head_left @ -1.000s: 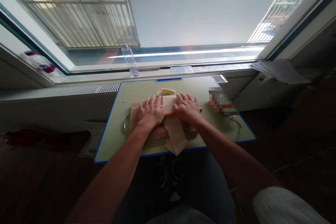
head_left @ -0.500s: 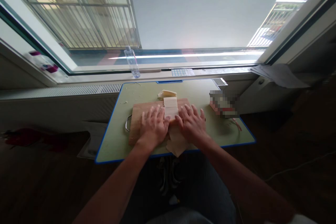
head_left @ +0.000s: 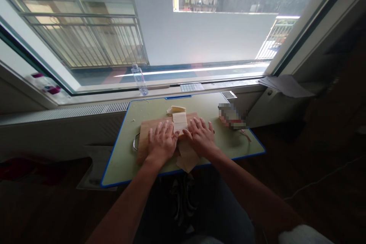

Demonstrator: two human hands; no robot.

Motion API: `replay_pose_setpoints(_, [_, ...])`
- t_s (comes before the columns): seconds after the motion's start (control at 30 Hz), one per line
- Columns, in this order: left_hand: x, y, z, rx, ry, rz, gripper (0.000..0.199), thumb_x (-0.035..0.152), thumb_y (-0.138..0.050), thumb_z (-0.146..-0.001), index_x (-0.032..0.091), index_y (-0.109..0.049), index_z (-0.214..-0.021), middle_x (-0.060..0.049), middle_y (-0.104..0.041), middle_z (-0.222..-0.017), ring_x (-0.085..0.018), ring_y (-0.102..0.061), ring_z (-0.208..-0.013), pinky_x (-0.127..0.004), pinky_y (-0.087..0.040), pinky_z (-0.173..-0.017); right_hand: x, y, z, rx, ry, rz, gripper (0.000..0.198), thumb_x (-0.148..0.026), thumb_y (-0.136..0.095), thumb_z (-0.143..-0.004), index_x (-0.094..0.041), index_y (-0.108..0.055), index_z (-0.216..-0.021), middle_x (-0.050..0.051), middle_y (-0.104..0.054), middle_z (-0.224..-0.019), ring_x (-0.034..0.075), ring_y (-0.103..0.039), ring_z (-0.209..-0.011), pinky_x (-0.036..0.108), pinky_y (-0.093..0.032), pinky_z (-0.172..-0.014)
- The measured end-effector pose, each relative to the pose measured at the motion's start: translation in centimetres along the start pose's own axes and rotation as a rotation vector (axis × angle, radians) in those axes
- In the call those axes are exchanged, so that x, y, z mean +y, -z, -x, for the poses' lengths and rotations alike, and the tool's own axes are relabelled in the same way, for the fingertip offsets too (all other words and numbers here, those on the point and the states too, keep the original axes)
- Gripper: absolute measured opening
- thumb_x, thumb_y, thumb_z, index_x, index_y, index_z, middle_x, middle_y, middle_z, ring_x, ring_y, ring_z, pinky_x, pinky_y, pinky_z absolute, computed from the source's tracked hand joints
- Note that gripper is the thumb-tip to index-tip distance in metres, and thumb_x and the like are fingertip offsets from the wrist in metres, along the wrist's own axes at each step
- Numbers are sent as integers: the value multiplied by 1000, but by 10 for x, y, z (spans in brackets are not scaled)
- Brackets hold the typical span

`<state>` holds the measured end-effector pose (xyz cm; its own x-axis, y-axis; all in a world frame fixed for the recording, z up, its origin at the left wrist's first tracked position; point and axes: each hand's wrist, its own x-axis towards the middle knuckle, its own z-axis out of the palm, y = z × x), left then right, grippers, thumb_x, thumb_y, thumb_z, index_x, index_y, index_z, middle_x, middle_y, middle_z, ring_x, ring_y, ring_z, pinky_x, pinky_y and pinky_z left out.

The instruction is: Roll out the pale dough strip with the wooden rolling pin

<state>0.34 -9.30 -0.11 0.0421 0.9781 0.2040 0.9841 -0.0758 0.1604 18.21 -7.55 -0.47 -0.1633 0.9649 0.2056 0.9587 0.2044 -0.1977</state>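
Note:
A wooden cutting board (head_left: 143, 137) with a metal handle lies on a small green table (head_left: 120, 164). Over its middle runs a long, pale, flat strip that looks like a dough sheet (head_left: 180, 119); the far end is folded over and the near end hangs past the board towards me. My left hand (head_left: 162, 141) rests palm down to the left of the strip, fingers stretched out. To the right, my right hand (head_left: 200, 135) lies the same way, fingers spread. Both thumbs point inward over the strip. Whatever lies under the palms is mostly hidden.
A pixelated object (head_left: 233, 116) with a strap sits at the table's right side. Small crumbs (head_left: 133, 120) dot the far left. Behind, on the window sill, stand a clear bottle (head_left: 139, 81) and a bottle with purple parts (head_left: 47, 84); papers (head_left: 286, 85) lie at right.
The head view has tilted upward and turned slightly right, so the table appears lower and farther left. Both hands stay flat over the board, with little visible shift against it.

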Motion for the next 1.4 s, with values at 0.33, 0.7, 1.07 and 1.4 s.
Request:
replay_pose_setpoints(0.33, [-15, -3, -68, -111, 66, 24, 67, 56, -30, -108, 24, -50, -163, -13, -45, -171, -34, -40, -158, -62, -31, -129, -2, -3, -57, -53, -62, -33, 77, -70, -35, -108, -20, -46, -165, 12, -43, -172, 36, -32, -160, 60, -22, -129])
replay_pose_setpoints(0.7, [-19, -4, -87, -142, 65, 39, 66, 56, -30, -107, 26, -48, -163, -13, -44, -172, -32, -40, -158, -61, -32, -128, -4, -1, -74, -109, -109, -48, 74, -66, -39, -106, -21, -45, -165, 12, -46, -170, 35, -37, -156, 59, -26, -127])
replay_pose_setpoints(1.07, [-6, -3, 26, 8, -41, 0, 64, 56, -35, -108, 28, -49, -163, -8, -44, -171, -35, -39, -159, -65, -28, -130, -4, 6, 42, 15, 17, -44, 66, -59, -37, -111, -20, -49, -163, 11, -46, -170, 32, -35, -160, 56, -14, -132])
replay_pose_setpoints(1.4, [-10, -8, -3, 21, -11, -20, 61, 54, -34, -109, 28, -55, -160, -8, -48, -169, -35, -42, -157, -63, -32, -128, 9, -1, 1, 27, -22, -28, 65, -60, -34, -112, -19, -56, -158, 11, -49, -168, 35, -33, -160, 61, -12, -131])
